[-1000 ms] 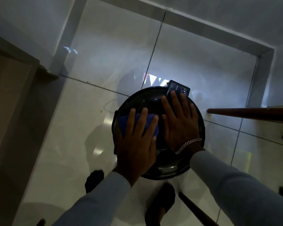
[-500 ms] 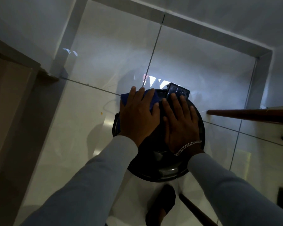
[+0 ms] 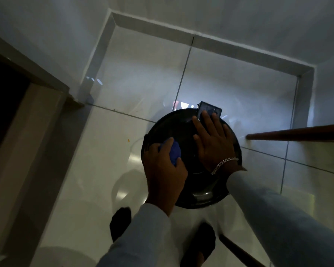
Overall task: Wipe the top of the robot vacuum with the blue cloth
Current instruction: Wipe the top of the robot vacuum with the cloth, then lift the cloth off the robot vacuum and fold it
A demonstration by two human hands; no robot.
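A round black robot vacuum point(image 3: 174, 130) sits on the glossy white tiled floor in the middle of the head view. My left hand point(image 3: 163, 170) grips the bunched blue cloth point(image 3: 175, 152) and presses it on the vacuum's left side near the rim. Most of the cloth is hidden under my fingers. My right hand point(image 3: 213, 143) lies flat on the vacuum's right half, fingers spread, with a silver bracelet at the wrist. Its fingertips reach a small dark box point(image 3: 209, 108) at the vacuum's far edge.
A wooden door frame point(image 3: 37, 105) runs along the left. A brown wooden rail point(image 3: 297, 133) juts in from the right, and another wooden leg point(image 3: 239, 251) slants at the bottom. My two dark-shod feet point(image 3: 121, 222) stand just behind the vacuum. Grey skirting borders the far walls.
My left hand slid with the cloth from the vacuum's near side to its far edge, then back to the left rim, bunching the cloth. My right hand stayed flat on the vacuum.
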